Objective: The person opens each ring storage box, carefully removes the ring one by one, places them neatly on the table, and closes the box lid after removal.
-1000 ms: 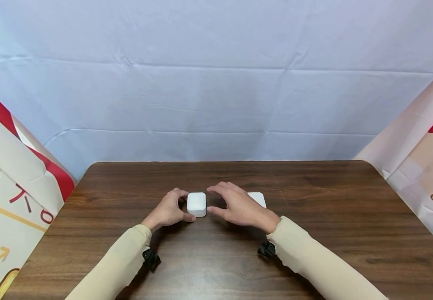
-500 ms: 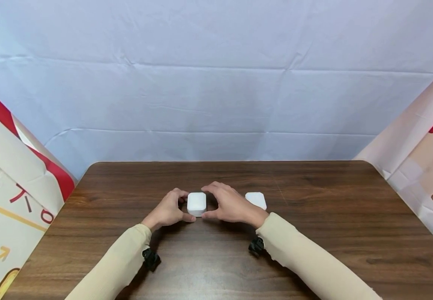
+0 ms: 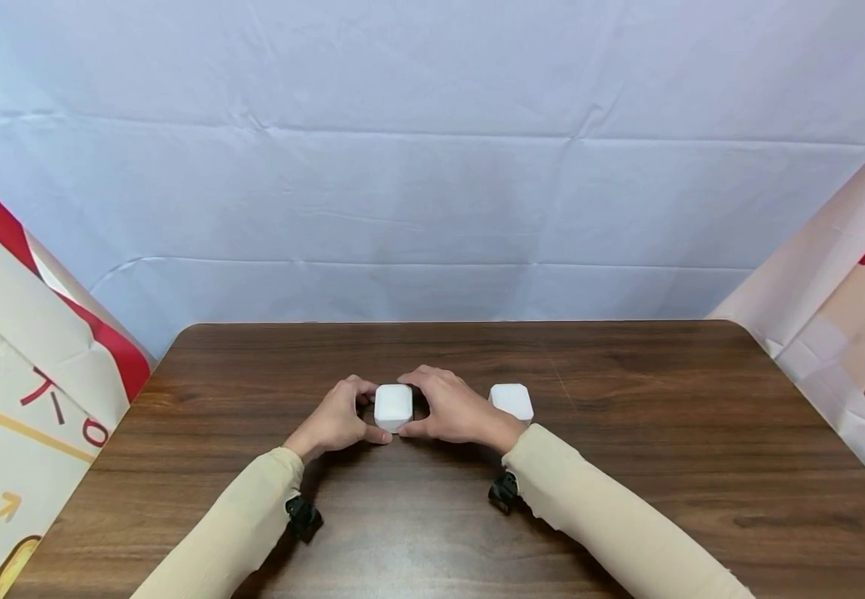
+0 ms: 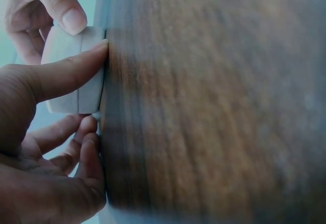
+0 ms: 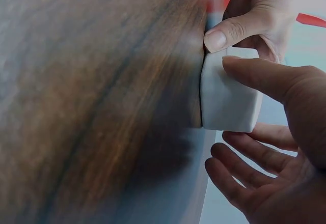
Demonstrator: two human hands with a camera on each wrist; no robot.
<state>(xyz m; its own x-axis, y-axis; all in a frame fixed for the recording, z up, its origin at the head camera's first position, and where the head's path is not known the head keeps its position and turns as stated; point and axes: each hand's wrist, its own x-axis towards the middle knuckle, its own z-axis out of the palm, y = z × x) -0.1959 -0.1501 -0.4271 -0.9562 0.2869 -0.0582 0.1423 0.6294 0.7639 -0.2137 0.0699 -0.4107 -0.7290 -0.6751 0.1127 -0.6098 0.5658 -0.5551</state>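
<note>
A small white box point(image 3: 393, 403) with rounded corners stands on the brown table between both hands. In the left wrist view a thin seam runs around the box point(image 4: 90, 90). My left hand point(image 3: 335, 420) grips its left side, thumb at the near face, low by the tabletop. From the right, my right hand point(image 3: 457, 408) holds the same box, its thumb on the near face higher up; in the right wrist view this thumb point(image 5: 260, 75) lies against the white wall. The far fingers' contact is partly hidden.
A second white box point(image 3: 511, 401) of similar shape sits behind the right wrist. The wood-grain table point(image 3: 664, 416) ends at a pale cloth backdrop point(image 3: 417, 183). Printed cloths point(image 3: 66, 374) hang at both sides. Dark wrist cameras point(image 3: 302, 519) are strapped under the sleeves.
My right hand has moved left, from apart from the box to holding its right side. The second box is more exposed behind it. My left hand has stayed in place on the box.
</note>
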